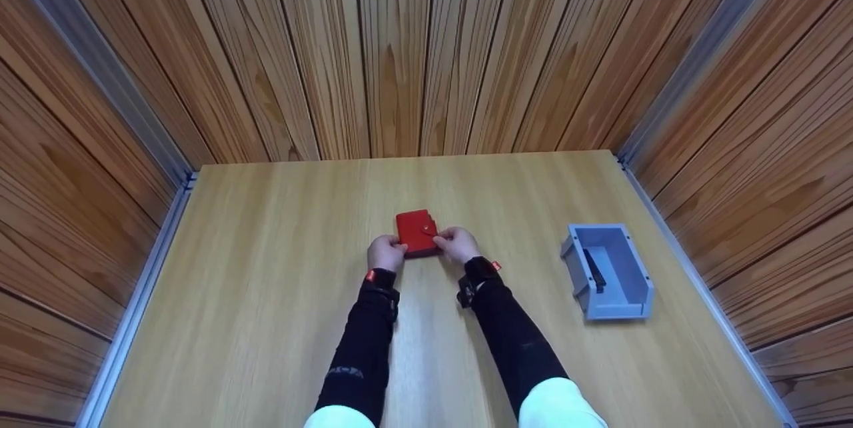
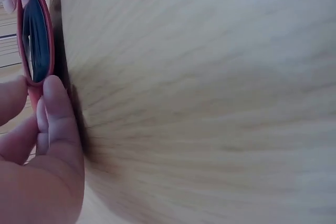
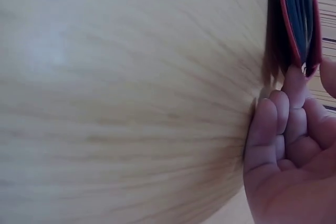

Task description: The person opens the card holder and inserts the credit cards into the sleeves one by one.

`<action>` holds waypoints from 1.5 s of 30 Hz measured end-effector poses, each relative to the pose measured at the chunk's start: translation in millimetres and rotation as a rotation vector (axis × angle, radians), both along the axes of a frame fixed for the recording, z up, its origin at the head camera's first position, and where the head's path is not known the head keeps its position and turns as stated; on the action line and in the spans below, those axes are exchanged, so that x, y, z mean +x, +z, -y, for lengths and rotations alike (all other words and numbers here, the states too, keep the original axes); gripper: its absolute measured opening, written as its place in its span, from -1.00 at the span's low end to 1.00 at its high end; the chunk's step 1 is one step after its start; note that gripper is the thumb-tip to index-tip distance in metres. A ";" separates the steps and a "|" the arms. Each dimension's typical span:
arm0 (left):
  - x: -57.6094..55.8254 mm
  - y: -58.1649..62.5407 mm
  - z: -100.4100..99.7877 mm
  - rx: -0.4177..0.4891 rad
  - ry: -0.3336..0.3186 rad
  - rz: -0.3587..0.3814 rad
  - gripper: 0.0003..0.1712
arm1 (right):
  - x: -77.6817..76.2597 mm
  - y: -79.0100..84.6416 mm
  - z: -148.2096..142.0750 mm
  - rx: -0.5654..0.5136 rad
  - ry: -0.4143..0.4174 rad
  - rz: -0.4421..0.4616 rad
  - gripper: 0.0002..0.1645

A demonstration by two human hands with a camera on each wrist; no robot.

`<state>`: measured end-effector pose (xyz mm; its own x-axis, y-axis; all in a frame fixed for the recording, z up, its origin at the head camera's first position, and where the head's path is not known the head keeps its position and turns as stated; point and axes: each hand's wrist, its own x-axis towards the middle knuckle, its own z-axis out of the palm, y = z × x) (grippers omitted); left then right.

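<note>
A small red wallet (image 1: 414, 228) with a snap strap on its right side is between my two hands near the middle of the table. My left hand (image 1: 385, 253) grips its left edge, thumb on top and fingers beneath. At the strap side, my right hand (image 1: 460, 245) pinches the edge between thumb and forefinger, while its other fingers curl loosely below. Seen end-on in the left wrist view, the wallet (image 2: 51, 51) shows dark inner leaves between its red covers. The same layered end of the wallet (image 3: 289, 19) appears in the right wrist view.
To the right stands a grey-blue plastic bin (image 1: 618, 311), with a slim black object (image 1: 594, 271) leaning inside along its left wall. Wooden plank walls (image 1: 393, 81) and metal edge rails (image 1: 706, 321) enclose the light wood table (image 1: 266, 321).
</note>
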<state>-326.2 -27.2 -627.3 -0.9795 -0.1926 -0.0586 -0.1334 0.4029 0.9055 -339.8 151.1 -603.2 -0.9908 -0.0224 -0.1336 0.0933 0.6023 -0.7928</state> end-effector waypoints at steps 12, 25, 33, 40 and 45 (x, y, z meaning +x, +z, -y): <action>43.5 27.3 2.0 0.101 -0.032 0.066 -0.70 | 29.5 7.9 -10.3 -0.106 0.077 0.051 -0.74; 70.1 23.3 2.0 0.103 -0.066 0.099 -0.68 | 62.5 10.9 -14.3 -0.024 0.102 0.071 -0.76; 84.8 27.1 -5.5 0.053 -0.130 0.143 -0.69 | 80.4 10.6 -27.2 -0.010 0.123 0.067 -0.78; 92.1 31.4 -10.8 0.036 -0.166 0.165 -0.71 | 90.7 13.1 -33.0 0.035 0.121 0.041 -0.79; 97.9 30.8 -13.5 0.005 -0.180 0.149 -0.73 | 95.5 12.5 -36.1 0.039 0.119 0.045 -0.79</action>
<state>-228.3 -13.7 -596.5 -0.9786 -0.0146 -0.2055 -0.1918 0.4283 0.8831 -244.3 187.3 -590.7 -0.9745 -0.1331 -0.1807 0.0543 0.6413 -0.7653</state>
